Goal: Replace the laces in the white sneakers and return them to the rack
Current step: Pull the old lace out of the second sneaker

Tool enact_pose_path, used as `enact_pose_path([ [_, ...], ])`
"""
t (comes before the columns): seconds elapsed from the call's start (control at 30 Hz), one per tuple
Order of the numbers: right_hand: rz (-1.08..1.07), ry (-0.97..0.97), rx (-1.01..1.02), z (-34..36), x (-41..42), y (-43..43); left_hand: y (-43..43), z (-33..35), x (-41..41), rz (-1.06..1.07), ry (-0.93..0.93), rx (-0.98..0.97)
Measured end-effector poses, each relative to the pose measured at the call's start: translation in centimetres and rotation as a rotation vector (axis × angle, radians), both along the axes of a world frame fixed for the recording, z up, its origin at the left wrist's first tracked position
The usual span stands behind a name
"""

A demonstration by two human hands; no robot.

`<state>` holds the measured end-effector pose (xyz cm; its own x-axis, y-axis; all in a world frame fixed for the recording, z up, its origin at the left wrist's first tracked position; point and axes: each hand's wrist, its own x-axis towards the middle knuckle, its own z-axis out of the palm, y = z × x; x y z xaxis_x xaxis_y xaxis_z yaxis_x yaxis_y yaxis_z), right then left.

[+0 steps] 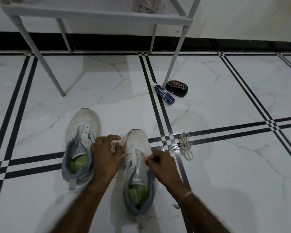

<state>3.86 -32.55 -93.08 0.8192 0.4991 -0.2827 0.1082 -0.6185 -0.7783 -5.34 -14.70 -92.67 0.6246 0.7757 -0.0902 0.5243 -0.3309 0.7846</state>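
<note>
Both white sneakers stood on the floor (pixel 225 165), well away from its far edge where the wall begins, toes pointing to the rack (pixel 97 14). The left sneaker (pixel 83 120) had no lace at all; its eyelets were empty. The right sneaker (pixel 138 142) carried a lace (pixel 113 146) only through some lower eyelets.

The left hand (pixel 104 153) was curled around a bunch of this lace, just beside the toe of the right sneaker. The fingers of the right hand (pixel 160 163) pinched another part of the same lace over the eyelets. I could not tell whether the lace was going in or coming out.

A loose lace (pixel 185 145) lay in a small heap on the floor, near the right sneaker but apart from it. A blue bottle (pixel 164 93) and a black case (pixel 176 88) lay close to one leg of the rack.

In my judgement the task was far from finished: at best one sneaker was partly laced, the other waited, and neither was back on the rack.
</note>
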Motion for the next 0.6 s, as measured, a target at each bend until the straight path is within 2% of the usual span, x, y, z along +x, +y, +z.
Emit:
enact_pose_path([
  [0.03, -0.005, 0.000, 0.007, 0.2, 0.0, -0.2, -0.3, -0.1, -0.1, -0.059, 0.108, 0.083],
  [0.1, 0.002, -0.013, 0.021, 0.3, 0.1, -1.0, -2.5, 0.6, 0.0, -0.210, 0.198, 0.193],
  [0.2, 0.091, -0.071, 0.030, 0.4, 0.3, -1.3, -3.9, 1.3, -0.8, -0.307, 0.192, 0.241],
  [0.33, 0.212, -0.176, -0.018, 0.4, 0.5, 0.0, -1.8, 3.0, -1.7, -0.356, 0.205, -0.125],
  [0.4, 0.268, -0.238, -0.067, 0.7, 0.5, 0.2, -2.2, 3.5, -1.2, -0.415, 0.257, -0.146],
  [0.5, 0.313, -0.220, -0.084, 1.1, 0.2, 1.2, -2.3, 3.5, -1.0, -0.393, 0.259, -0.172],
  [0.57, 0.282, -0.078, 0.030, 0.8, 0.1, 1.5, -1.8, 3.2, -1.3, -0.326, 0.238, -0.236],
  [0.6, 0.189, 0.095, 0.161, 0.8, 0.4, 1.2, -1.6, 2.9, -1.6, -0.296, 0.227, -0.286],
])
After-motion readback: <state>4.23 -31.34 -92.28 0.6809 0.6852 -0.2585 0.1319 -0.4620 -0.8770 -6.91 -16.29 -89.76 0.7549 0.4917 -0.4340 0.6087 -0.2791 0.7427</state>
